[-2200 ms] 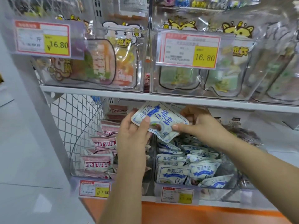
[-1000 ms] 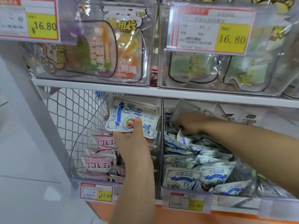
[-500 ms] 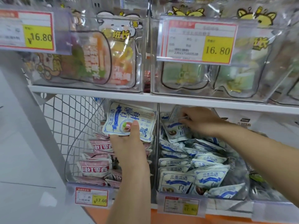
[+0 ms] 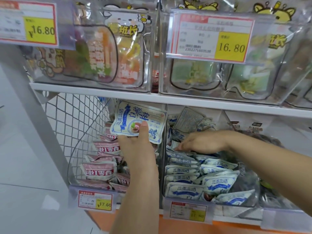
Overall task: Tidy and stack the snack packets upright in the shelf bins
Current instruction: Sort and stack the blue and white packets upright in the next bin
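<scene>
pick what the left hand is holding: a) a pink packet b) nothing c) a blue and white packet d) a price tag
c: the left hand pinches a blue and white packet, thumb on its front, while the pink packets lie in the bin below it.

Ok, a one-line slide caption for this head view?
Left hand holds a blue-and-white packet over the pink-packet bin while the right hand reaches into the blue-packet bin.
</scene>
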